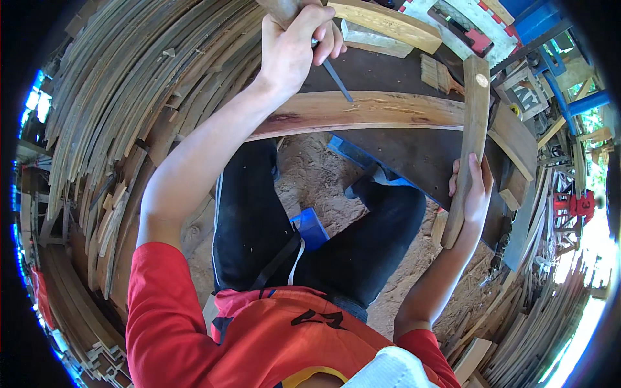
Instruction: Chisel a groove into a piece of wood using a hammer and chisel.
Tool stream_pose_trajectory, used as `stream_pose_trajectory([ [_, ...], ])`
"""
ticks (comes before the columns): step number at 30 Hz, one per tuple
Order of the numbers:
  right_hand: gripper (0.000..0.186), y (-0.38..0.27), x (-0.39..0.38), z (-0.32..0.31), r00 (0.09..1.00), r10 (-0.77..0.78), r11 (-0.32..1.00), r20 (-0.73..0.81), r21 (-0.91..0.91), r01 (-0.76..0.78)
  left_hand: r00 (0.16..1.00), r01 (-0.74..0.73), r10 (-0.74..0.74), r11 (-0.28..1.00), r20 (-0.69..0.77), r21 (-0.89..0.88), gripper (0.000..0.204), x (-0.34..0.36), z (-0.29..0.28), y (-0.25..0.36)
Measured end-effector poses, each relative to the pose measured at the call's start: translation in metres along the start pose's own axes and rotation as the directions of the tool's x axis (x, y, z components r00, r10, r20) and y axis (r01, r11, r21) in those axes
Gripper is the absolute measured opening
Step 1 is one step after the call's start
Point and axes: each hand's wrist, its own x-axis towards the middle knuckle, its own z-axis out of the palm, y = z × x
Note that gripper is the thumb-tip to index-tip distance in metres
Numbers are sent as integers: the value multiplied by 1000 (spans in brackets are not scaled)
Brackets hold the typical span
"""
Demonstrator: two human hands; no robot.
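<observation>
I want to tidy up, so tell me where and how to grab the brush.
Grip the brush by its narrow brown handle, probably from above: it slants toward the near right, away from the wide bristles, and the wooden bar in the right hand appears to crowd its end.

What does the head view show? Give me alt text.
The left hand holds a chisel, its tip at a wooden plank; the right hand grips a wooden bar. A brush lies beyond the plank, and stacked timber strips fill the left side.
</observation>
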Motion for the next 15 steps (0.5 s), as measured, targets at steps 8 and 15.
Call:
stream_pose_trajectory([
  [8, 36, 1, -1, -3, 1000, 13, 1000, 6, -23, -13, 976, 77, -78, 997, 205, 11, 38, -11, -5, 13],
  [15, 37, 2, 2, -1, 1000, 6, 1000, 2, -13, -6, 983, 108, -98, 993, 153, -52, 38, -12, -17, 5],
])
